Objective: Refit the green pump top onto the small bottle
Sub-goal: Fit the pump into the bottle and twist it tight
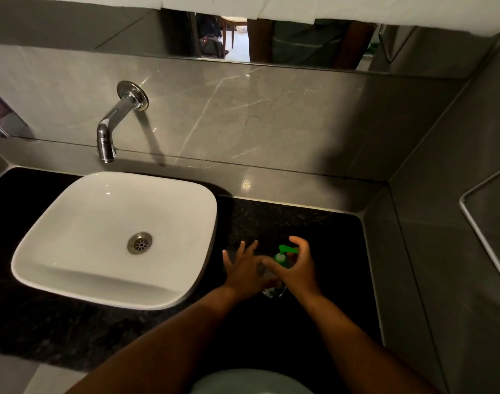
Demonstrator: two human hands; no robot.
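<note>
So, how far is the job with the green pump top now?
Done: the green plastic pump top already sits on the small clear bottle, upright on the black stone counter. In hand: the right hand grips its collar; the left hand steadies the bottle. Left: tightening, apparently; the seating cannot be seen.

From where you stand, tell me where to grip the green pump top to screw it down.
Grip the round collar of the green pump top, not the spout that sticks out sideways above it; the collar is the part that turns. Come from the right with the right hand, fingers curled around it, while the left hand steadies the small bottle on the dark counter.
</note>
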